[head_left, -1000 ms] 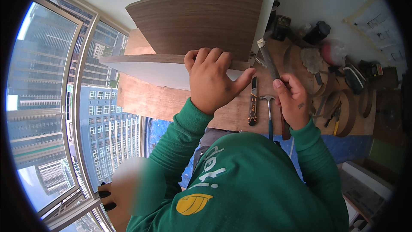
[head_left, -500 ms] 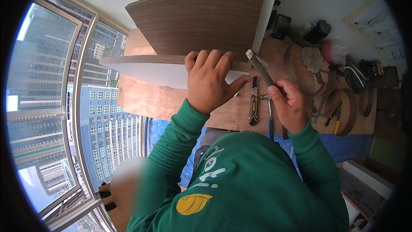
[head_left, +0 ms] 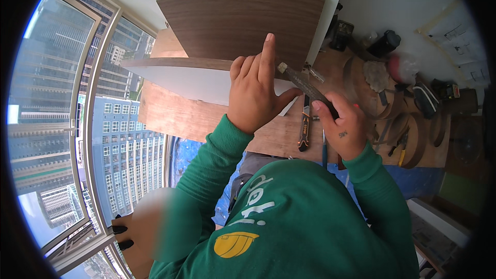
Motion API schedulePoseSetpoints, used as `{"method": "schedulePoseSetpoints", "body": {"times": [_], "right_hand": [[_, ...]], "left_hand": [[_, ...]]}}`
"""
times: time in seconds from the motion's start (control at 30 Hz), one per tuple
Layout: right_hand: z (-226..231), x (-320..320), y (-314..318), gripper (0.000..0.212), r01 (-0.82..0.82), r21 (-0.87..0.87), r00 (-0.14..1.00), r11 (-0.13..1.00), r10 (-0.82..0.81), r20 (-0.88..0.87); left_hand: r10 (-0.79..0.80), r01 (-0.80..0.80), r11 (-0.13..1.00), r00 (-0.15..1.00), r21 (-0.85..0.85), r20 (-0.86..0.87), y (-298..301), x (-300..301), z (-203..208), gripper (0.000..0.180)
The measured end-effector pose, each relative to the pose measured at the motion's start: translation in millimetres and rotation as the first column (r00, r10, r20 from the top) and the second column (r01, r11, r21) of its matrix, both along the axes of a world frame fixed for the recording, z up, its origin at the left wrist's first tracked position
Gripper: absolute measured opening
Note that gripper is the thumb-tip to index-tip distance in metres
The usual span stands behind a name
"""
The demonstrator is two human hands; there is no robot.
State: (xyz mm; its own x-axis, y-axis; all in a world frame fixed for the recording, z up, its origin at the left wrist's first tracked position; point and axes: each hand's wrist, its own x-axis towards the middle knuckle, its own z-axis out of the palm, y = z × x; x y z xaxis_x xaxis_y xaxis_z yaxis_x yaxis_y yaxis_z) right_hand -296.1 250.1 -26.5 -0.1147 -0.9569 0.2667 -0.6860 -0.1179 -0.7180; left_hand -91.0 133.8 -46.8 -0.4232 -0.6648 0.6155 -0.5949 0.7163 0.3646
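Observation:
A board [head_left: 191, 85] with a white face and brown edge stands on its long side on the wooden worktop. My left hand [head_left: 253, 85] straddles its top edge, thumb on the white side, index finger stretched upward and the other fingers curled over. In my right hand [head_left: 345, 124] is a dark, rough-surfaced file [head_left: 305, 83], its pale, blunt tip at the right end of the board's edge. An orange-and-black utility knife [head_left: 304, 133] lies just below the file. Beside the knife is a hammer with a blue grip [head_left: 324, 150], its head mostly hidden behind my right hand.
Behind leans a large brown wood-grain panel [head_left: 237, 20]. Coiled edging strips [head_left: 416, 139], an iron [head_left: 426, 101] and a dark bottle [head_left: 385, 43] crowd the worktop [head_left: 206, 119] at the right. Tall windows [head_left: 49, 108] line the left side. Blue sheeting [head_left: 185, 155] shows below the worktop.
The file has swung left and down, bringing its tip onto the board's end. My left index finger has lifted from the edge and now points up. The view has shifted slightly.

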Motion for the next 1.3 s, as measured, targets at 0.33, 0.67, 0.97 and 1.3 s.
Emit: {"method": "schedulePoseSetpoints", "body": {"times": [0.33,0.67,0.97,1.3], "right_hand": [[0.5,-15.1,14.3,0.021,0.025,0.089,0.985,0.996,-0.039,0.167],[26.8,-21.2,0.3,0.022,-0.034,0.277,0.979,0.960,-0.023,0.201],[4.6,-11.9,-15.9,0.025,-0.015,0.224,0.963,0.975,-0.046,0.267],[6.8,-11.7,24.5,0.022,-0.107,0.106,0.977,0.989,0.085,0.194]], "left_hand": [[0.009,-0.010,1.000,0.999,0.023,0.037,4.0,1.8,4.0,0.139],[0.017,-0.016,1.000,0.998,-0.013,0.059,8.0,4.4,3.5,0.141],[0.024,-0.025,0.999,0.997,0.024,0.069,19.1,8.4,6.3,0.139],[0.030,-0.038,0.996,0.995,0.080,0.094,34.6,14.0,7.4,0.135]]}}
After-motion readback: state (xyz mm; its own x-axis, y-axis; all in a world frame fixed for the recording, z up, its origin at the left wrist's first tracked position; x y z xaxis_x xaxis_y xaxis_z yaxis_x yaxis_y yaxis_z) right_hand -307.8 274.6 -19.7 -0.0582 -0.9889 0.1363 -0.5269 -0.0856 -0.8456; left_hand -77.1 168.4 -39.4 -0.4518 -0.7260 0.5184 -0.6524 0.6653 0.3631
